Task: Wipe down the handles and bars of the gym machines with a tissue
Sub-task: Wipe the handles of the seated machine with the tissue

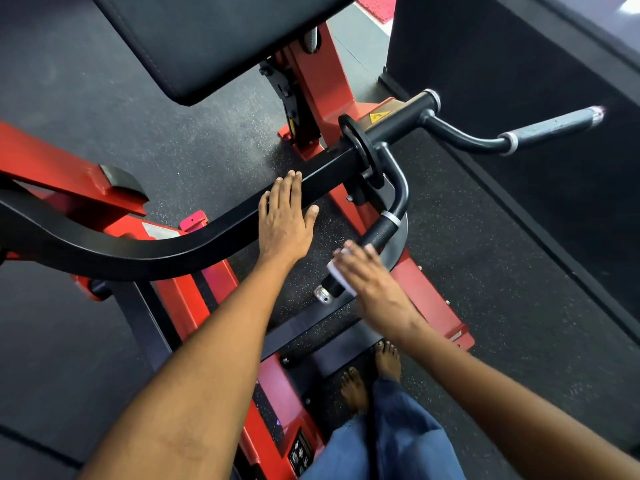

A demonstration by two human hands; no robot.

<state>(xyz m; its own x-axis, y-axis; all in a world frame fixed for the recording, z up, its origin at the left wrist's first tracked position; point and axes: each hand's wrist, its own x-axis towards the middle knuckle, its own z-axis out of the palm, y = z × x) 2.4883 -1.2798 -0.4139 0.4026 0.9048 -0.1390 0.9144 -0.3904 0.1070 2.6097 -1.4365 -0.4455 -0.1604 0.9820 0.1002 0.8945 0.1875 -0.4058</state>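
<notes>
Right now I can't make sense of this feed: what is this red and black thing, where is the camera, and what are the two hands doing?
The one picture comes from a camera worn on the person's head, looking down past both arms to the bare feet on the dark rubber floor. The red and black thing is a gym machine: a red frame, a black padded seat at the top, and a long black bar running across. The left hand rests flat on that bar with straight fingers. The right hand, blurred, presses a white tissue against the near handle, a short black grip with a metal end. A second handle juts out at the upper right, untouched.
</notes>
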